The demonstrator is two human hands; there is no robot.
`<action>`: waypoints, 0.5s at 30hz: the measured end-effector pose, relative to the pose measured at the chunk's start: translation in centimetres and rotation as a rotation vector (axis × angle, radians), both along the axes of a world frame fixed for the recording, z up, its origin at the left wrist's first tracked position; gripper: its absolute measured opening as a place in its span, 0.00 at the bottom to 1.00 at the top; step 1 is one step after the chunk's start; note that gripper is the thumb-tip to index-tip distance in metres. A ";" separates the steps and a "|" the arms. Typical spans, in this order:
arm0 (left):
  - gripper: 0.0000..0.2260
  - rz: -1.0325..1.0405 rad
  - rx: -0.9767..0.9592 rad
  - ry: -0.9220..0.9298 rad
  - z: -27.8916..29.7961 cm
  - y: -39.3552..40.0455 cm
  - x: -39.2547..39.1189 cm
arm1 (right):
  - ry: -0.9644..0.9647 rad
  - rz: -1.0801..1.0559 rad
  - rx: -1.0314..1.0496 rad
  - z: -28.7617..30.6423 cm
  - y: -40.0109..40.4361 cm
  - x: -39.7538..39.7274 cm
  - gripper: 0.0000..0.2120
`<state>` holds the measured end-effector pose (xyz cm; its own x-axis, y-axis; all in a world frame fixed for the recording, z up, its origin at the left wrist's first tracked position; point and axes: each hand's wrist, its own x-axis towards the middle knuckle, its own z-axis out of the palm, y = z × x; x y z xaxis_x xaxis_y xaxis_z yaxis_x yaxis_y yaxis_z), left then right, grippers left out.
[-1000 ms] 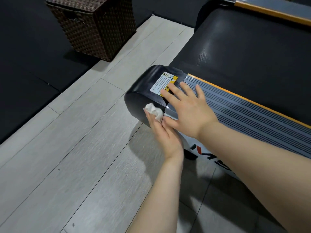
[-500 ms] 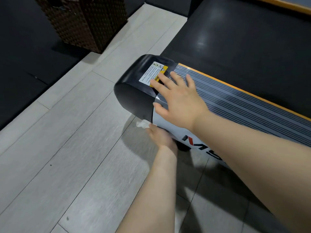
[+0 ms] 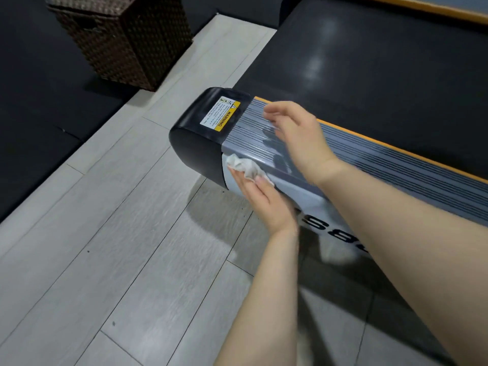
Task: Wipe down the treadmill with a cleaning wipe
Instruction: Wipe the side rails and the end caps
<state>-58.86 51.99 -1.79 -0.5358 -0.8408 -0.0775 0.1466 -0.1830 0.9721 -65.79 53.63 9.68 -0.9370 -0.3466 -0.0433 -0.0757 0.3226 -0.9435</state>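
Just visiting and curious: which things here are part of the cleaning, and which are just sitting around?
Part of the job:
- crumpled white cleaning wipe, pressed by the left hand
- grey, black-capped treadmill side rail
- right hand, blurred above the rail

Just sitting around:
- dark brown woven wicker basket
- pale grey plank floor

treadmill (image 3: 383, 75): cut off by top and right edges | side lettering (image 3: 330, 228): partly behind both forearms, unreadable | right hand (image 3: 295, 136): fingertips motion-blurred | wicker basket (image 3: 124, 35): top cropped | warning label (image 3: 220, 114): small print illegible
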 end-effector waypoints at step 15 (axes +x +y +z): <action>0.19 0.081 0.576 -0.278 2.7 14.9 2.5 | 0.417 -0.118 0.989 -3.5 27.2 7.5 0.25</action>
